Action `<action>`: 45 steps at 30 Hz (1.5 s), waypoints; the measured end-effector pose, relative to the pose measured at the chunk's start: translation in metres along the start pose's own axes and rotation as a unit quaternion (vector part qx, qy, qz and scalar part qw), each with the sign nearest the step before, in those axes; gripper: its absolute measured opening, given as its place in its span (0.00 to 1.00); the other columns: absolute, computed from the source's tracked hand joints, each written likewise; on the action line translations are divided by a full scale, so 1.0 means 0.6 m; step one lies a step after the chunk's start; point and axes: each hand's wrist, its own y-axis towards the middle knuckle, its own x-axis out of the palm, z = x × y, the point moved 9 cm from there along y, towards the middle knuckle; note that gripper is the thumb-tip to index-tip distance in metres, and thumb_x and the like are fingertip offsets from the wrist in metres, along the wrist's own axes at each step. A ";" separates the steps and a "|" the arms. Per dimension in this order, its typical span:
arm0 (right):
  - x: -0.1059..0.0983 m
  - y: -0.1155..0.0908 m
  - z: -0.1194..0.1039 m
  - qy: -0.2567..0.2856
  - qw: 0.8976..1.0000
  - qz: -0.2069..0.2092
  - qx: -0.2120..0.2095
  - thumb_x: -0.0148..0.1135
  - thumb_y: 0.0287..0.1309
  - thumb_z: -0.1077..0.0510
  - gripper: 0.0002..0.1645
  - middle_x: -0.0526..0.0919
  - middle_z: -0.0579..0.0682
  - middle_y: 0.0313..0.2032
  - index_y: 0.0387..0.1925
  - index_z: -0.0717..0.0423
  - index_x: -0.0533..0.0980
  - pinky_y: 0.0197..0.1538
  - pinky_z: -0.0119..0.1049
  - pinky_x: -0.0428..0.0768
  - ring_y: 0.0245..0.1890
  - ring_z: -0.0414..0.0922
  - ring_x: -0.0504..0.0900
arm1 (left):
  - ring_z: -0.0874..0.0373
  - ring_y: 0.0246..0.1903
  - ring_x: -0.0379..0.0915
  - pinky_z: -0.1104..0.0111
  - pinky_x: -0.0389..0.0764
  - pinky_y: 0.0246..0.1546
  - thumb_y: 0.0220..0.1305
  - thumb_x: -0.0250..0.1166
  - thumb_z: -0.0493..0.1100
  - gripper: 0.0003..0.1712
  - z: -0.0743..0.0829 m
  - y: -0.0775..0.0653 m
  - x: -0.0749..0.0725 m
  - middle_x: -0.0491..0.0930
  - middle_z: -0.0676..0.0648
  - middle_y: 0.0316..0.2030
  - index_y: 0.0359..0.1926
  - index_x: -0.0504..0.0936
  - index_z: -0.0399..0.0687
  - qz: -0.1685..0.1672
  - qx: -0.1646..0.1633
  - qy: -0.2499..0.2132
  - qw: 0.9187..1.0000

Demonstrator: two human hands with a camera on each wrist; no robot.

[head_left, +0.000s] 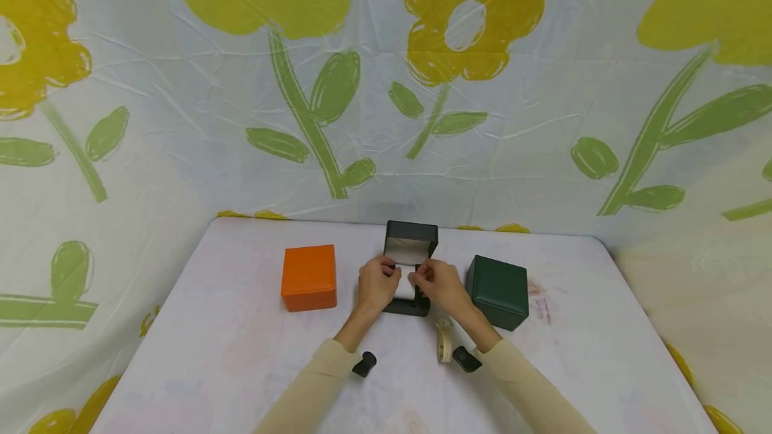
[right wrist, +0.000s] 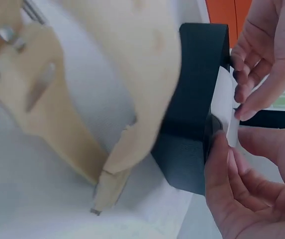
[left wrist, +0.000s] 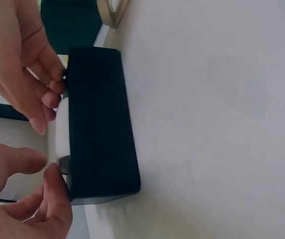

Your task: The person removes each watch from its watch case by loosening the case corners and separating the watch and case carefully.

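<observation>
A small dark watch box point(head_left: 407, 307) stands with its lid raised, in front of me in the head view. Inside it sits a white cushion point(head_left: 405, 288). My left hand point(head_left: 377, 285) pinches the cushion at its left side, thumb and fingertips right at the edge. On the opposite side my right hand point(head_left: 445, 284) pinches it too, with the forefinger at the box rim in the right wrist view. A cream wristwatch point(head_left: 445, 341) lies beneath my right forearm, its strap point(right wrist: 147, 74) large and close in the right wrist view.
To the left stands a closed orange box point(head_left: 309, 278), and to the right a closed dark green box point(head_left: 499, 290), close to my right forearm. A pale cloth covers the table point(head_left: 241, 367). Behind it hangs a flower-printed sheet point(head_left: 519, 126).
</observation>
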 end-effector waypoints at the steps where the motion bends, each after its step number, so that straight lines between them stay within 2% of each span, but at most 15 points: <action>1: -0.001 -0.002 -0.001 0.002 1.000 0.000 -0.003 0.69 0.65 0.62 0.09 0.83 0.53 0.21 0.31 0.62 0.79 0.22 0.30 0.74 0.19 0.45 0.82 | 0.55 0.27 0.81 0.64 0.82 0.32 0.61 0.72 0.34 0.05 0.001 -0.001 -0.001 0.84 0.47 0.25 0.37 0.87 0.36 0.001 0.000 -0.002 1.000; 6: -0.014 -0.014 -0.005 -0.009 1.000 0.020 -0.022 0.68 0.65 0.62 0.05 0.83 0.49 0.25 0.33 0.60 0.81 0.28 0.31 0.76 0.24 0.40 0.80 | 0.58 0.26 0.80 0.64 0.82 0.32 0.62 0.70 0.34 0.02 0.008 -0.006 -0.002 0.84 0.49 0.25 0.36 0.88 0.39 -0.002 0.001 -0.014 1.000; 11: -0.032 -0.028 -0.011 -0.010 0.998 0.042 -0.041 0.68 0.65 0.63 0.03 0.84 0.49 0.28 0.34 0.59 0.82 0.32 0.33 0.78 0.29 0.42 0.82 | 0.62 0.26 0.79 0.67 0.81 0.31 0.62 0.69 0.36 0.05 0.016 -0.011 0.001 0.84 0.50 0.26 0.38 0.89 0.39 -0.013 -0.002 -0.030 0.999; 16: -0.046 -0.040 -0.006 -0.007 0.998 0.049 -0.030 0.68 0.66 0.63 0.03 0.84 0.48 0.28 0.35 0.59 0.82 0.33 0.33 0.80 0.29 0.41 0.82 | 0.61 0.28 0.80 0.67 0.82 0.33 0.63 0.68 0.37 0.07 0.031 -0.018 0.004 0.84 0.50 0.28 0.41 0.89 0.39 -0.025 -0.005 -0.049 0.998; 21: -0.059 -0.049 -0.002 -0.017 0.998 0.057 -0.030 0.69 0.65 0.63 0.03 0.83 0.48 0.28 0.36 0.59 0.82 0.34 0.32 0.81 0.29 0.41 0.82 | 0.59 0.29 0.81 0.67 0.82 0.35 0.64 0.68 0.36 0.07 0.050 -0.025 0.005 0.84 0.49 0.29 0.41 0.89 0.38 -0.029 0.013 -0.064 0.997; 28: -0.081 -0.066 -0.006 -0.027 0.994 0.085 -0.067 0.70 0.63 0.66 0.04 0.83 0.49 0.29 0.39 0.61 0.81 0.34 0.32 0.82 0.29 0.43 0.82 | 0.59 0.29 0.80 0.72 0.81 0.33 0.63 0.68 0.33 0.06 0.069 -0.032 0.010 0.85 0.48 0.28 0.40 0.88 0.37 -0.029 0.039 -0.075 0.996; 32: -0.092 -0.075 -0.011 -0.030 0.990 0.101 -0.091 0.70 0.62 0.66 0.06 0.83 0.50 0.29 0.40 0.63 0.81 0.35 0.37 0.84 0.29 0.45 0.83 | 0.62 0.29 0.79 0.72 0.81 0.34 0.65 0.67 0.33 0.07 0.072 -0.037 0.016 0.84 0.49 0.29 0.42 0.88 0.35 -0.037 0.049 -0.086 0.994; 39: -0.109 -0.093 -0.014 -0.022 0.981 0.131 -0.143 0.71 0.61 0.67 0.08 0.84 0.50 0.31 0.42 0.62 0.81 0.36 0.48 0.87 0.30 0.46 0.84 | 0.58 0.31 0.81 0.71 0.83 0.36 0.65 0.67 0.32 0.06 0.086 -0.048 0.028 0.84 0.46 0.31 0.41 0.88 0.34 -0.042 0.080 -0.104 0.990; 45: -0.123 -0.105 -0.013 -0.033 0.977 0.144 -0.154 0.71 0.61 0.67 0.10 0.84 0.49 0.33 0.44 0.60 0.80 0.37 0.49 0.87 0.32 0.46 0.84 | 0.56 0.32 0.82 0.71 0.83 0.36 0.64 0.67 0.31 0.05 0.100 -0.055 0.037 0.84 0.46 0.31 0.39 0.88 0.38 -0.042 0.098 -0.113 0.988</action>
